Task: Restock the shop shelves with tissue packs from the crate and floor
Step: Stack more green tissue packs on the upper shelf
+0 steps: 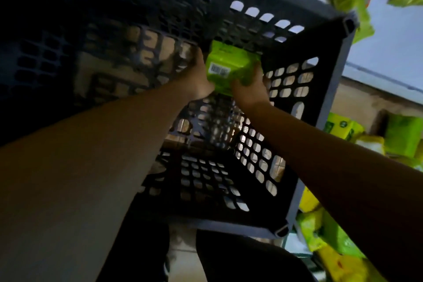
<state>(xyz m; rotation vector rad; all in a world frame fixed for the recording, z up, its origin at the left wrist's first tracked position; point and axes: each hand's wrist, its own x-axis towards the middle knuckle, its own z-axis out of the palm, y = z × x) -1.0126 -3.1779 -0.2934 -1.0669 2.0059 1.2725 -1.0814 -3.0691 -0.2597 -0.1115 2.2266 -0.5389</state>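
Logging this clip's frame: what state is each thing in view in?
tissue pack: held inside the crate, barcode facing the camera.
left hand: holds the pack's left side.
right hand: grips the pack's right side.
crate: open-topped, no other pack visible inside.
other packs: lying outside the crate's right wall.

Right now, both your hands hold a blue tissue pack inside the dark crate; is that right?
Not quite: the head view shows the tissue pack is green, not blue. The left hand and right hand do hold it inside the dark crate.
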